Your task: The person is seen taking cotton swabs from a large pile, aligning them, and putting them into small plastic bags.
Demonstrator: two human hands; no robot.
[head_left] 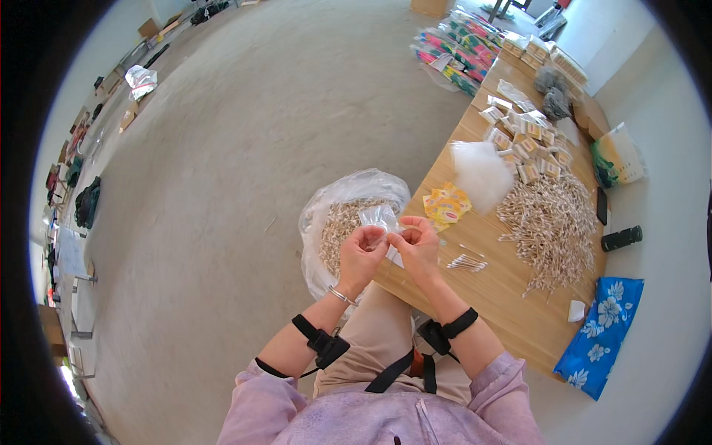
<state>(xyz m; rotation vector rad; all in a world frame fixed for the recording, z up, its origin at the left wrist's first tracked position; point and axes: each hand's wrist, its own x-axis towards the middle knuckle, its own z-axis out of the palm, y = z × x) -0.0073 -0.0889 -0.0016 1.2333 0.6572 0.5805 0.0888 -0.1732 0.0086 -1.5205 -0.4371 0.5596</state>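
Observation:
My left hand (362,256) and my right hand (417,248) meet in front of me, over the near left edge of the wooden table (512,297). Both pinch a small clear plastic bag (379,216) by its lower edge; whatever it may contain cannot be made out. Just right of my right hand lies a small row of cotton swabs (466,262). Beyond that hand sit yellow printed packets or cards (446,205) and a stack of clear plastic sleeves (482,176). A large heap of cotton swabs (552,230) spreads over the table's right side.
Below my hands, a big clear sack (308,230) of cotton swabs stands on the floor. Many small packs (530,144) lie farther along the table. A black bottle (621,239) and a blue flowered bag (604,334) are by the right wall. Colourful packages (460,52) are stacked beyond.

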